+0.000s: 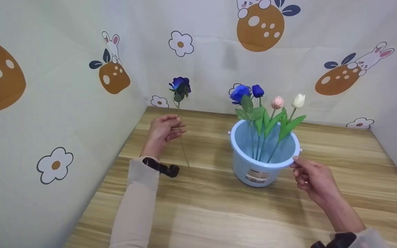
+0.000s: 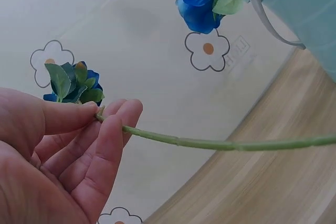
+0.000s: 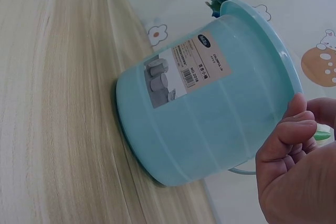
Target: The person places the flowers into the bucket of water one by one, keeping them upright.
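On the left, my left hand (image 1: 163,128) pinches the thin green stem (image 2: 210,144) of a blue rose (image 1: 180,86) between thumb and fingers. The bloom points up and the stem's lower end hangs over the table. To its right stands a light blue bucket (image 1: 240,162), upright. My right hand (image 1: 317,181) grips the bucket's rim at the near right, thumb on top and fingers curled below. Leaning inside the bucket are another blue rose (image 1: 240,93), a dark blue tulip (image 1: 257,91), a pink tulip (image 1: 277,102) and a white tulip (image 1: 298,101).
The bucket rests on a wood-grain table (image 1: 219,213). Pale cloth walls (image 1: 205,65) with printed rabbits and flowers enclose its back and sides. A paper label (image 3: 191,66) is stuck on the bucket's near side, and a thin handle (image 2: 268,24) hangs from its rim.
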Demonstrator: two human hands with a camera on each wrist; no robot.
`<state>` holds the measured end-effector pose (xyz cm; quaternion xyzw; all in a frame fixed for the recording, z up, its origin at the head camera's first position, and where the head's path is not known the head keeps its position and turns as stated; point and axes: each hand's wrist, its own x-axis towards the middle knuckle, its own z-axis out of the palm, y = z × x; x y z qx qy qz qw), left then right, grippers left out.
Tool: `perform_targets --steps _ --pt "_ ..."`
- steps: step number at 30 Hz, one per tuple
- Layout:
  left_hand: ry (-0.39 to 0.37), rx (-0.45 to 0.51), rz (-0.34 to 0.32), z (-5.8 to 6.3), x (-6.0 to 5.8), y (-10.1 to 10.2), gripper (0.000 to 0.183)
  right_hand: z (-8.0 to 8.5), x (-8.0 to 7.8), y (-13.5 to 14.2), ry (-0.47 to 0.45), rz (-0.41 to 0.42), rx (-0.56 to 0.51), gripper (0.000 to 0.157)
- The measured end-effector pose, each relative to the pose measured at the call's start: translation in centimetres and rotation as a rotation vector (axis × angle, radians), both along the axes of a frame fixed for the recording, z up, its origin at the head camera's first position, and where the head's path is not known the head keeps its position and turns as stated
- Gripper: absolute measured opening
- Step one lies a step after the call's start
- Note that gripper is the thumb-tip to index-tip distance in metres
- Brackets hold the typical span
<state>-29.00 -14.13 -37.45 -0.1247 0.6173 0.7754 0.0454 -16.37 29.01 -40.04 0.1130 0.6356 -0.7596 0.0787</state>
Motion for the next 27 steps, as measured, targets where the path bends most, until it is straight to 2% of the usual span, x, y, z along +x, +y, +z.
perform_targets --steps 7,14,21,27 --pt "0.005 0.009 0.007 0.2 -0.1 0.4 0.013 0.1 -0.1 0.0 -0.004 0.001 0.006 0.037" --pt "0.014 0.017 0.02 1.0 -0.2 1.3 0.006 0.1 -0.1 0.0 -0.001 0.002 0.009 0.037" --pt "0.029 0.021 0.027 1.5 -0.3 2.2 0.011 0.1 0.0 0.0 0.004 0.002 0.001 0.037" --pt "0.042 0.053 0.053 1.8 -0.4 3.1 0.007 0.0 0.0 0.0 0.005 0.002 0.005 0.036"
